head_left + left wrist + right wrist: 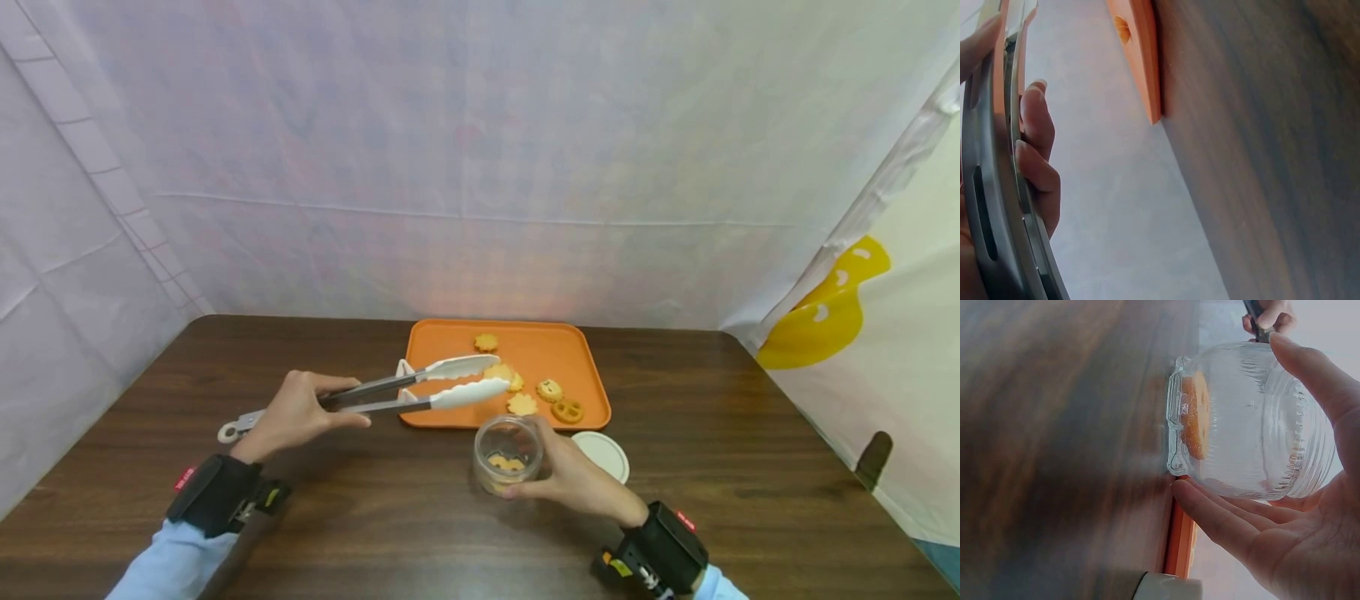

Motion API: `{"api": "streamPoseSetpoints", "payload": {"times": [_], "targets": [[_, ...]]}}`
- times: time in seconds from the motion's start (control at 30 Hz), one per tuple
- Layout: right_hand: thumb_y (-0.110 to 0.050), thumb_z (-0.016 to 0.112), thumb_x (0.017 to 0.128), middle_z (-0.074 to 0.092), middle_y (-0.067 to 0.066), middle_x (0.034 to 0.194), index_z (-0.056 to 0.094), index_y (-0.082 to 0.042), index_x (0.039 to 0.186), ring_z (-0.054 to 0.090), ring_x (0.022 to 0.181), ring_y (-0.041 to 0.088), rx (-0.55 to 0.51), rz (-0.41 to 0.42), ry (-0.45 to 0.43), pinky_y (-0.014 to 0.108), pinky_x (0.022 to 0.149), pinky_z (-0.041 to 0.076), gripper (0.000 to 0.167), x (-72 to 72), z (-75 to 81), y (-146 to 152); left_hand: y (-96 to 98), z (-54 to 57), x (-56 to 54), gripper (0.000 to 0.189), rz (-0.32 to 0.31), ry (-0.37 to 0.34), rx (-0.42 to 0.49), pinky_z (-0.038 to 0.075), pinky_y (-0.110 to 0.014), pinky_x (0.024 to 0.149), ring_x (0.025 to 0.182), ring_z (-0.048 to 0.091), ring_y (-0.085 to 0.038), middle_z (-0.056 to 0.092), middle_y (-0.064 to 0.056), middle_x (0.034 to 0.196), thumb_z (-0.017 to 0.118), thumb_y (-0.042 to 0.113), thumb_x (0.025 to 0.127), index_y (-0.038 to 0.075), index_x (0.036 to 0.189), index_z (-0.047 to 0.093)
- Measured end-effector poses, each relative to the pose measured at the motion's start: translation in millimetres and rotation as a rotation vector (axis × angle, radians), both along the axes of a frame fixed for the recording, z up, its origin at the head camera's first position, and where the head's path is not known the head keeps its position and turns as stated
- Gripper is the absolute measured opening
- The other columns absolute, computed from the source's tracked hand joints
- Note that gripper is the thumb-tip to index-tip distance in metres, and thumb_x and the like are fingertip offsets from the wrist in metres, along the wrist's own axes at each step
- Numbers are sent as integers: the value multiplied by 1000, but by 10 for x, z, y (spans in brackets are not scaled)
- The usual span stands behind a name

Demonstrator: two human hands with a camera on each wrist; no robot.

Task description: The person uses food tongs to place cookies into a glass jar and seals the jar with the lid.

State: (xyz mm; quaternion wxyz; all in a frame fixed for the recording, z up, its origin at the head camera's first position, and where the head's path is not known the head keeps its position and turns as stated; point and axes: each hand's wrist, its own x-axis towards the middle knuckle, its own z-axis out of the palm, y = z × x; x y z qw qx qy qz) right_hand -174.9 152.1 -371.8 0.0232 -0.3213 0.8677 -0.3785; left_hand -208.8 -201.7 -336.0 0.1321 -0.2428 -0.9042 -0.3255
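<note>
My left hand (296,412) grips a pair of tongs (468,392) with grey arms and white scalloped tips. The tips reach over the orange tray (558,350), spread apart, and overlap part of a yellow cookie (495,371) in the head view. Fingers wrap the metal arms in the left wrist view. My right hand (573,473) holds a clear glass jar (1235,425) around its side, thumb on one side and fingers on the other. The jar stands upright without its lid, in front of the tray. At its bottom lies a cookie (1197,419).
On the tray lie a flower-shaped cookie (522,404), a round cookie with a face (550,390), a pretzel-shaped one (567,411) and another at the back (486,342). A white lid (604,455) rests on the brown wooden table (705,433) beside my right hand. White cloth (465,167) hangs behind.
</note>
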Motion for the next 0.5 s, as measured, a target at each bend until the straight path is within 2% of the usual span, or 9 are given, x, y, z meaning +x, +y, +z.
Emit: {"api": "streamPoseSetpoints", "payload": {"times": [0.23,0.4,0.5], "targets": [[-43,70,70,55,6,115,28,-11,131,54,104,18,1,9,-11,34,82,44,81,-3,3,10,-32,66,90,45,-36,28,4,40,-22,51,54,46,-3,68,-6,78,80,29,61,2,95,69],[-44,70,70,54,6,118,25,-8,133,53,105,19,6,5,-1,35,84,43,85,-7,-4,13,-39,107,161,45,-59,13,4,35,-21,48,52,41,-3,66,-2,75,79,30,63,2,96,69],[-44,70,70,53,7,119,24,-10,133,53,105,19,8,3,4,36,84,43,85,-8,-12,13,-40,115,199,45,-72,0,4,34,-21,46,51,40,-2,65,1,74,79,30,63,3,97,68]]}}
